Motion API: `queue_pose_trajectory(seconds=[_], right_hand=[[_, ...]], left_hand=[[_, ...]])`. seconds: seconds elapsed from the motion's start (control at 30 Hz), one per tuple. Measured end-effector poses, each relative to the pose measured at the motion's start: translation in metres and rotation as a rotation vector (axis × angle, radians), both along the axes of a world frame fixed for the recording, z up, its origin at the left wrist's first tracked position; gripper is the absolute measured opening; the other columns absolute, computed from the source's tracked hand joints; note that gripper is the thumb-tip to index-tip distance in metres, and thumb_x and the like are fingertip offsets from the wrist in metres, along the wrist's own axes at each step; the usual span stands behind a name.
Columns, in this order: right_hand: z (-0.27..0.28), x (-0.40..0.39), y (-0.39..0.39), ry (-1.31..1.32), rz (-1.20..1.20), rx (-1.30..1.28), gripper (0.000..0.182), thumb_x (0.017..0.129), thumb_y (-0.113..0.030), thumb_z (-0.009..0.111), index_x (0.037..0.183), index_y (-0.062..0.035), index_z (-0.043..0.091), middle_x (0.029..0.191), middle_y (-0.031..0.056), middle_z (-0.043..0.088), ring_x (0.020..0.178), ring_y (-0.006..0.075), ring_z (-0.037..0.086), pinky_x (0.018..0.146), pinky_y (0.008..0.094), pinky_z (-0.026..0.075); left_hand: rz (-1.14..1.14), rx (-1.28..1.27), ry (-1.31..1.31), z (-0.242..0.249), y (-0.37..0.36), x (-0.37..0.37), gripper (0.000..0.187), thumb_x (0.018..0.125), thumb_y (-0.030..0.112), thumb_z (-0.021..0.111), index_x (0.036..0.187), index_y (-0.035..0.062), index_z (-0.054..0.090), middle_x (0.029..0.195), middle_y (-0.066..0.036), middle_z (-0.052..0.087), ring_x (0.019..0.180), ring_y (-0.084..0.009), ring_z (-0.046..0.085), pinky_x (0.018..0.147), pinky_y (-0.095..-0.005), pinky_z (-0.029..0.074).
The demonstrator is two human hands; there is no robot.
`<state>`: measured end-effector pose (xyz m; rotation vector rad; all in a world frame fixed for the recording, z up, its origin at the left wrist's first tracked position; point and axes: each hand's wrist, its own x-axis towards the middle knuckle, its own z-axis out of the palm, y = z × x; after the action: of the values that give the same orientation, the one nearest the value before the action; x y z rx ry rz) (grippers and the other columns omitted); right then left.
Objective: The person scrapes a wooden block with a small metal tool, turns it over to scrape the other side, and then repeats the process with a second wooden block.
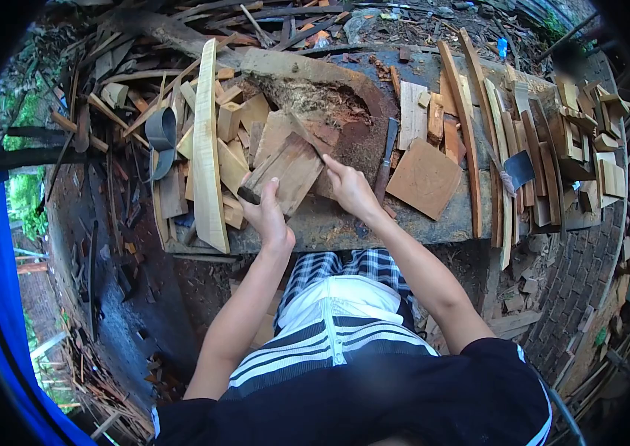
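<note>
My left hand is closed on the near left edge of a flat wooden board, which it holds tilted over the bench. By its fingertips is a short dark piece whose kind I cannot make out. My right hand grips a thin blade-like tool at the board's right side; the fingers hide its handle, and the slim blade points up and left along the board. Just right of that hand, a long narrow hand tool with a dark handle lies on the bench.
A long curved pale plank stands left, beside wood offcuts. Behind the board sits a hollowed, sawdust-covered block. Rightward lie a square brown board, long strips and stacked blocks. The bench edge runs before my legs.
</note>
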<state>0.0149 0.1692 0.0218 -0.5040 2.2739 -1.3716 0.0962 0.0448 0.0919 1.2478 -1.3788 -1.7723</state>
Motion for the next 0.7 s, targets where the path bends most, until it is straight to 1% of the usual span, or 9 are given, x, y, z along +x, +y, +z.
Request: queue_pose_trajectory(seconds=[0.03,0.07,0.17,0.23,0.27,0.37,0.43,0.57,0.7], right_hand=[[0.011,0.005,0.001,0.016,-0.003,-0.031,0.04,0.097,-0.017,0.05,0.136,-0.0099,0.055,0.106,0.0255,0.067,0.095,0.0431,0.067,0.089,0.0472,0.053],[0.022,0.011,0.005,-0.114,0.066,0.007,0.041,0.097,-0.017,0.051,0.137,-0.0104,0.054,0.107,0.0264,0.067,0.097,0.0435,0.066,0.091,0.0484,0.052],[0.018,0.033,0.009,0.059,0.035,-0.142,0.04,0.097,-0.017,0.05,0.137,-0.0121,0.055,0.101,0.027,0.068,0.091,0.0439,0.068,0.086,0.0515,0.052],[0.015,0.01,0.002,-0.135,-0.022,-0.017,0.039,0.097,-0.017,0.05,0.136,-0.01,0.056,0.109,0.027,0.066,0.102,0.0442,0.065,0.092,0.0476,0.051],[0.009,-0.002,-0.001,-0.108,-0.045,-0.017,0.039,0.097,-0.017,0.049,0.135,-0.0089,0.056,0.113,0.0271,0.064,0.107,0.0436,0.062,0.097,0.0447,0.049],[0.013,0.01,0.002,-0.008,-0.011,-0.157,0.039,0.097,-0.017,0.05,0.134,-0.0072,0.056,0.114,0.0276,0.063,0.107,0.044,0.062,0.095,0.0452,0.049],[0.049,0.028,0.007,-0.109,0.075,-0.114,0.039,0.096,-0.015,0.051,0.134,-0.0048,0.056,0.111,0.0303,0.062,0.106,0.0442,0.061,0.092,0.0458,0.05],[0.017,0.005,-0.007,-0.096,-0.032,-0.107,0.038,0.098,-0.017,0.049,0.133,-0.0055,0.057,0.106,0.0309,0.063,0.099,0.0453,0.063,0.089,0.0466,0.051],[0.037,0.01,-0.008,0.039,0.018,-0.176,0.038,0.097,-0.017,0.049,0.133,-0.0078,0.057,0.103,0.0302,0.065,0.094,0.0447,0.065,0.084,0.0495,0.052]], left_hand=[[-0.012,-0.004,0.009,0.001,0.001,-0.003,0.055,0.084,0.004,0.065,0.134,0.0019,0.043,0.125,-0.012,0.054,0.114,-0.0206,0.054,0.101,-0.0331,0.042],[-0.026,-0.022,0.017,0.002,0.004,-0.003,0.054,0.084,0.004,0.065,0.133,0.0019,0.044,0.125,-0.012,0.054,0.114,-0.0206,0.054,0.101,-0.0329,0.042],[-0.011,-0.034,0.006,-0.001,0.011,0.002,0.052,0.085,0.002,0.064,0.132,0.0023,0.045,0.126,-0.012,0.054,0.113,-0.0206,0.055,0.1,-0.0325,0.043],[-0.06,-0.127,0.013,-0.006,0.01,0.002,0.053,0.085,0.001,0.064,0.133,0.0025,0.044,0.126,-0.012,0.053,0.113,-0.0206,0.055,0.099,-0.0326,0.044],[-0.063,-0.131,0.015,-0.007,0.011,0.003,0.053,0.085,0.001,0.064,0.133,0.0025,0.044,0.126,-0.012,0.053,0.113,-0.0206,0.055,0.099,-0.0326,0.044],[-0.085,-0.19,0.004,-0.005,0.014,-0.002,0.053,0.084,0.0,0.064,0.133,0.0022,0.044,0.126,-0.013,0.053,0.113,-0.0206,0.055,0.099,-0.033,0.044],[-0.048,-0.147,0.013,-0.002,0.018,-0.002,0.053,0.084,0.0,0.064,0.133,0.0023,0.044,0.125,-0.013,0.053,0.114,-0.0212,0.054,0.1,-0.0331,0.043],[-0.073,-0.15,0.002,-0.003,0.014,0.0,0.054,0.084,-0.001,0.064,0.134,0.0027,0.044,0.124,-0.013,0.053,0.113,-0.0216,0.055,0.098,-0.0329,0.045],[-0.105,-0.188,0.011,-0.004,0.015,-0.001,0.054,0.084,-0.001,0.064,0.133,0.0026,0.044,0.124,-0.013,0.053,0.114,-0.0214,0.054,0.099,-0.0332,0.044]])
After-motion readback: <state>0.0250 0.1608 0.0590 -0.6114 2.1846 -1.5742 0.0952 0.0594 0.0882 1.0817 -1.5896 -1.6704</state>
